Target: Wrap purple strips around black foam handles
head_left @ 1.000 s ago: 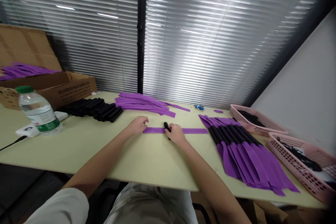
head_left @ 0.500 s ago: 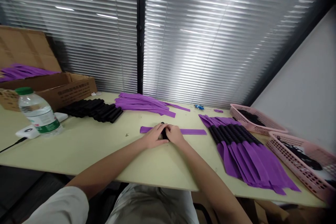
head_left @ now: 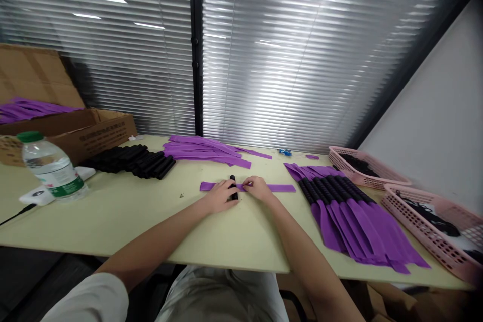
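Note:
A flat purple strip (head_left: 281, 188) lies crosswise on the table in front of me. Across it stands a short black ridged grip tube (head_left: 233, 194), partly covered by fingers. My left hand (head_left: 219, 197) is closed over this tube and presses it against the strip. Just to the right, my right hand (head_left: 257, 187) pinches the purple strip between thumb and fingers, close beside the tube. Farther right lies a row of purple strips (head_left: 362, 231) with black grips (head_left: 335, 190) around them.
Loose purple strips (head_left: 204, 150) lie at the back, left of them a pile of black tubes (head_left: 132, 160). A water bottle (head_left: 53, 168) and a cardboard box (head_left: 109, 133) stand at left. Two pink baskets (head_left: 411, 211) with black items line the right side.
My right hand has moved slightly right, off the black tube and onto the purple strip. My left hand stays on the tube, which now shows more.

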